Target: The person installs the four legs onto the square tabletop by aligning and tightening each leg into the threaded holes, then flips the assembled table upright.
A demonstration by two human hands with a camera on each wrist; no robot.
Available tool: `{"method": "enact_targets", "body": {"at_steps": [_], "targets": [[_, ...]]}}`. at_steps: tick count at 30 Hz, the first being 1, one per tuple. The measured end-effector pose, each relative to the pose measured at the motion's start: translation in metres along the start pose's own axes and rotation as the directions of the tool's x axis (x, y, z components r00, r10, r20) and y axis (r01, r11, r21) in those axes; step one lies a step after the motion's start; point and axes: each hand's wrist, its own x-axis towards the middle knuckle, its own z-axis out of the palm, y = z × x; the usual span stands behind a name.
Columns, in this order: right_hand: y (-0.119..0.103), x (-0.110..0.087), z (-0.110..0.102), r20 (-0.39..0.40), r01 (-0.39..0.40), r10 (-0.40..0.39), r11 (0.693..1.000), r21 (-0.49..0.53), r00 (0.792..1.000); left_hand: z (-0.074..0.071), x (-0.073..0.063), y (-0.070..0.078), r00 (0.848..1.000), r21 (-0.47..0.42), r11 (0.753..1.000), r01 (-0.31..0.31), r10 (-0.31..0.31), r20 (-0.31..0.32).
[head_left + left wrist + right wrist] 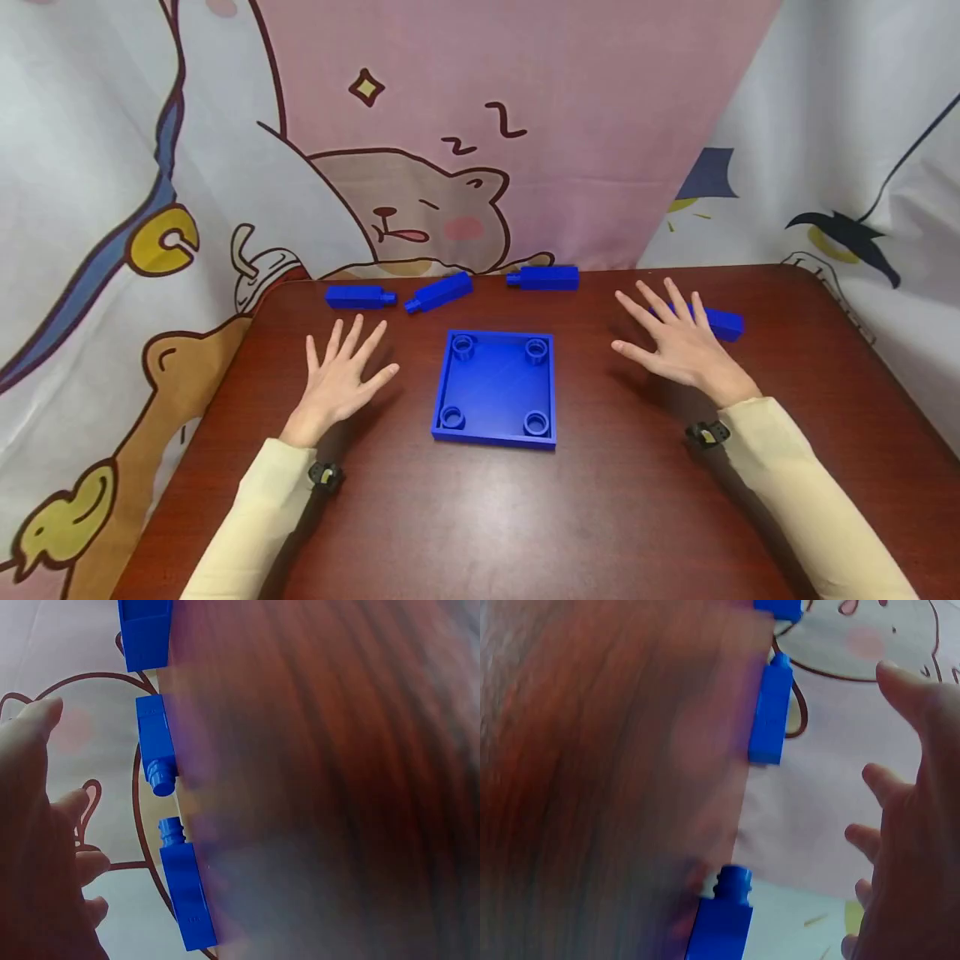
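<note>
In the head view a square blue tray-like base (495, 385) with a round socket in each corner lies mid-table. To its left my left hand (337, 379) spreads its fingers, holding nothing. The blue leg (356, 297) beyond its fingertips has a knobbed end pointing right. A second blue leg (441, 292) lies slanted beside it, and a third leg (547, 278) lies farther right by the back edge. My right hand (678, 346), fingers spread and holding nothing, partly hides another blue leg (723, 325) behind it; whether they touch I cannot tell.
The brown wooden table (480, 517) has rounded back corners. Behind and beside it hangs a cartoon-printed cloth (585, 125), reaching the table's back edge. Dark straps with small devices (708, 433) sit at both wrists.
</note>
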Motion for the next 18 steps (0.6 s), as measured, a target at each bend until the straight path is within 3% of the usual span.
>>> {"method": "enact_targets", "body": {"at_steps": [10, 18], "targets": [[0.024, -0.008, -0.007, -0.093, 0.040, -0.034, 0.998, 0.058, 0.995, 0.007, 0.000, 0.012, 0.998, -0.017, 0.999, -0.048, 0.049, 0.042], [0.044, -0.016, -0.013, -0.158, 0.042, -0.020, 0.989, 0.140, 0.987, 0.014, 0.001, 0.025, 0.986, -0.082, 0.986, -0.142, 0.149, 0.079]]}}
